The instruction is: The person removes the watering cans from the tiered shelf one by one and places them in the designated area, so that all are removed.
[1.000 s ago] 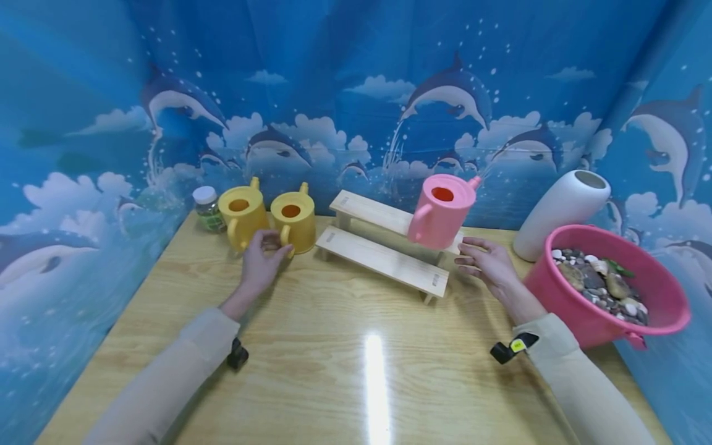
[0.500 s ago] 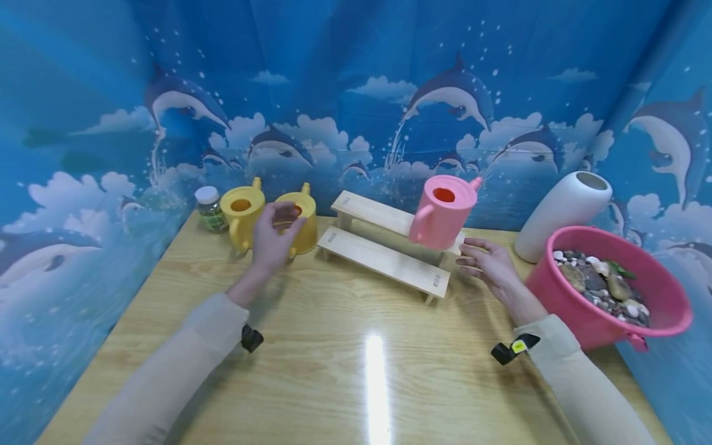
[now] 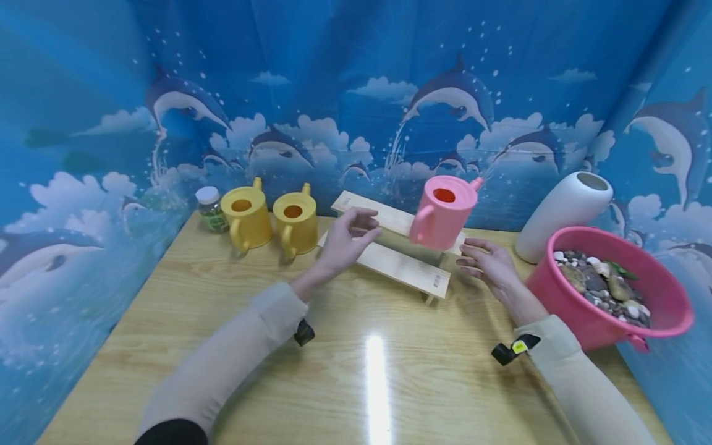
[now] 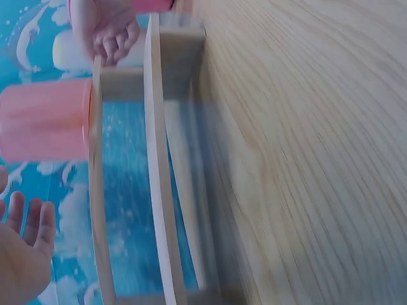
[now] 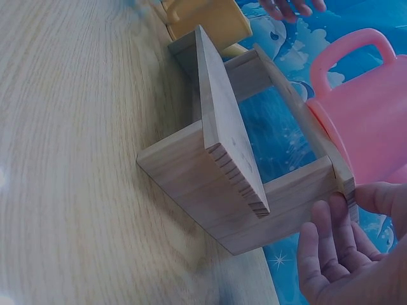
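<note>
My left hand (image 3: 343, 244) is over the left part of a two-tier wooden shelf (image 3: 403, 270), fingers loosely bent, holding nothing. At the shelf's right end my right hand (image 3: 494, 271) pinches the end of the upper board, thumb on top and fingers (image 5: 340, 232) against the end panel below. A pink watering can (image 3: 442, 216) stands upright on the right part of the upper board, its spout to the back right. Left of the shelf, two yellow watering cans, a left one (image 3: 254, 224) and a right one (image 3: 301, 232), stand on the table with handles toward me.
A clear jar with a white lid (image 3: 211, 210) stands at the far left. On the right are a leaning white vase (image 3: 547, 216) and a pink bucket (image 3: 567, 309) holding stones and shells. A blue dolphin curtain (image 3: 356, 93) closes off the back and sides of the wooden table (image 3: 300, 371).
My left hand has left the right yellow watering can's handle, risen past that can and moved right over the shelf. The right hand has stayed at the shelf's end.
</note>
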`<state>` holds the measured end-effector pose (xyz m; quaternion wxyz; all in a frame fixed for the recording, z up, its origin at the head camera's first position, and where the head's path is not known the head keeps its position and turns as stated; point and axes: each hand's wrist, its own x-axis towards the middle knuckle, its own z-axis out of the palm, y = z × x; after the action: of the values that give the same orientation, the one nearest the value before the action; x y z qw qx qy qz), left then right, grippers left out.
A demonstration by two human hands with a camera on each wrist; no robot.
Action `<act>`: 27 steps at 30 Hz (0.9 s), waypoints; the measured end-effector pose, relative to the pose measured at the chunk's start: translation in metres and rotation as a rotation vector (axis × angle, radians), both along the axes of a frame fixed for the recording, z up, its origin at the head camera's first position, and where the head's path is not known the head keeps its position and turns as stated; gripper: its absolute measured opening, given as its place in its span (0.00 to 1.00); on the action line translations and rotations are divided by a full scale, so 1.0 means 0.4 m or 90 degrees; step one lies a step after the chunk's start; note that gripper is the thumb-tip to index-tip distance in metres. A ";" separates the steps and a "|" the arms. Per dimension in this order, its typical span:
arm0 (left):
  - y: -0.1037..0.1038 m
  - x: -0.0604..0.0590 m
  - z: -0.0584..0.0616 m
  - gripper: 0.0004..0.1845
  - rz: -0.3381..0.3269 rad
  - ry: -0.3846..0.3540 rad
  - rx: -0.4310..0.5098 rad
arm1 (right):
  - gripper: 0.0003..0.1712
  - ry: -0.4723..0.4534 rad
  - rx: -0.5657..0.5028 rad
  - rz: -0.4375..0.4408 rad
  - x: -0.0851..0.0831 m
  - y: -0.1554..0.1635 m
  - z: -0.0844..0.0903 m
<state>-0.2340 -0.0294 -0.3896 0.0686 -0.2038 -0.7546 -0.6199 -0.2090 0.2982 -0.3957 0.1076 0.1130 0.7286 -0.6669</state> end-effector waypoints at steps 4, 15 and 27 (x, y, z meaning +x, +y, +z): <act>0.062 -0.008 0.004 0.22 -0.039 -0.011 -0.002 | 0.39 0.000 -0.001 -0.002 0.000 -0.001 0.002; 0.165 -0.013 0.009 0.24 -0.112 -0.068 0.010 | 0.38 0.006 -0.015 -0.007 -0.003 -0.002 0.001; 0.167 -0.013 0.019 0.19 -0.130 -0.052 0.014 | 0.39 0.003 -0.013 -0.010 -0.001 -0.002 0.001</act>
<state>-0.2392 0.0374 -0.3821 -0.0238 -0.2535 -0.7253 -0.6396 -0.2096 0.2974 -0.3954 0.1016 0.1158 0.7209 -0.6757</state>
